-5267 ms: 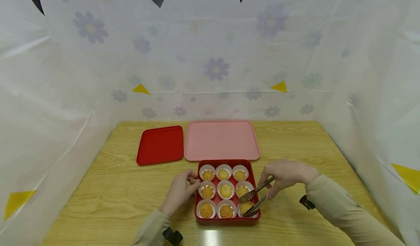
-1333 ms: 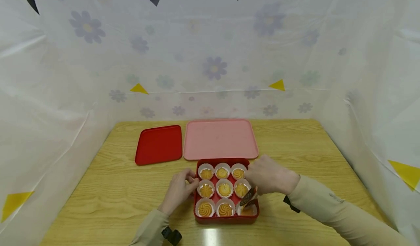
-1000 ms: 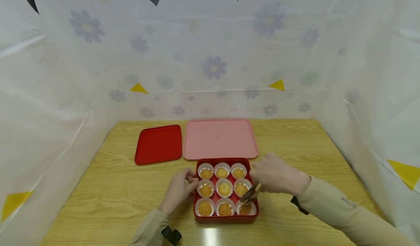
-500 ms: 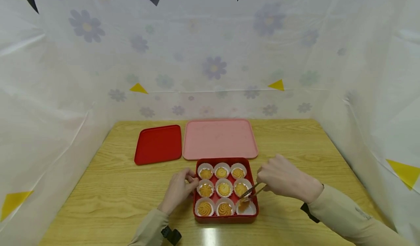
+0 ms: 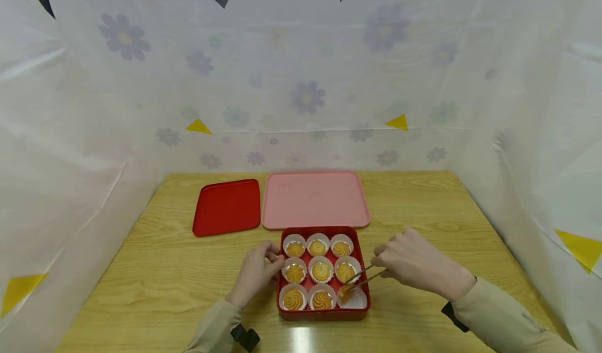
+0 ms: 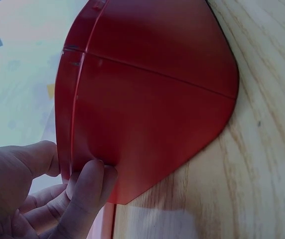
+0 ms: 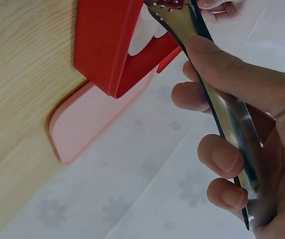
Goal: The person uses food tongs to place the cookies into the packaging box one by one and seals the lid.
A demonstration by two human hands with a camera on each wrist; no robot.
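Cookies sit in white paper cups inside a red box (image 5: 324, 314) at the near edge of the bench (image 5: 155, 280), which serves as the landmark. Eight cups in the box hold a cookie each; the cup (image 5: 356, 299) at the box's near right corner is bare inside. Just above that cup, a cookie (image 5: 345, 290) is clamped between the tips of metal tongs (image 5: 361, 278). The right hand (image 5: 414, 263), to the right of the box, has its fingers and thumb curled round the tongs' handles, squeezing them; the right wrist view shows the steel arms (image 7: 222, 109) running through that grasp. The left hand (image 5: 256, 272) is at the box's left wall, fingers curled, and the left wrist view shows a thumb and fingertips (image 6: 90, 181) pinching the box's rim (image 6: 65, 124).

Beyond the box, touching or nearly touching its far edge, lies a pink tray (image 5: 316, 200). To the left of the tray, also beyond the box, a red lid (image 5: 227, 207) lies flat on the bench. Behind everything hangs a pale flowered sheet (image 5: 301, 81).
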